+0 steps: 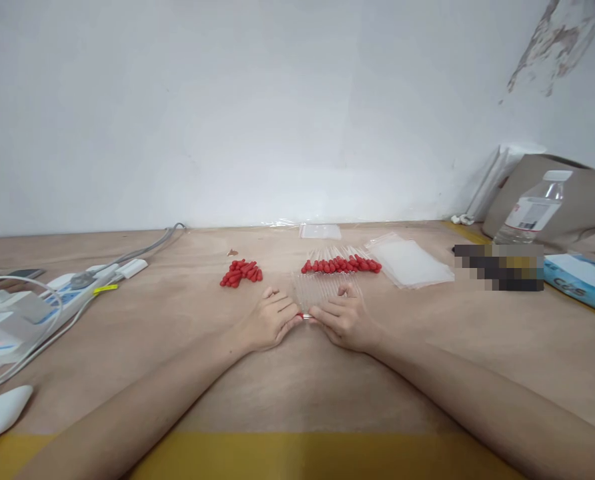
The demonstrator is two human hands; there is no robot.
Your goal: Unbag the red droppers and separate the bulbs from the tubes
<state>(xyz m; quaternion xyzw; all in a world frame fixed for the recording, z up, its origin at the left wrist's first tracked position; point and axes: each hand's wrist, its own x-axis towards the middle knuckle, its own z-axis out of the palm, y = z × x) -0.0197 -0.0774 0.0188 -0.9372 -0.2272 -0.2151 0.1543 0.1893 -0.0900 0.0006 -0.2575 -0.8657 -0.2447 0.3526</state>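
I see both hands resting low on the wooden worktop (297, 393), close together in the middle of my view. The left hand (270, 323) and the right hand (347, 323) meet fingertip to fingertip on one small dropper (305, 316). The left grip is pinched closed on its red end. The right grip is pinched closed on its clear tube end. The dropper lies level, just above or on the wood; I cannot tell which.

Just beyond the right hand lies a loose heap of clear tubes (322, 288), and the fingers touch its near edge. Behind that heap runs a row of droppers with red caps (341, 265), their red ends lined up side by side. To the left of it, apart from both hands, sits a small pile of red caps (241, 273).

Right of the row lies a stack of clear plastic bags (410, 262), and a smaller bag (320, 231) lies against the wall. A water bottle (532, 210) leans by a sheet of cardboard (577, 193) at the far right, with a blue box (585, 281) in front of it. A power strip (67, 293) with plugs and cables fills the left side. Yellow tape (297, 457) runs along the near edge of the worktop.
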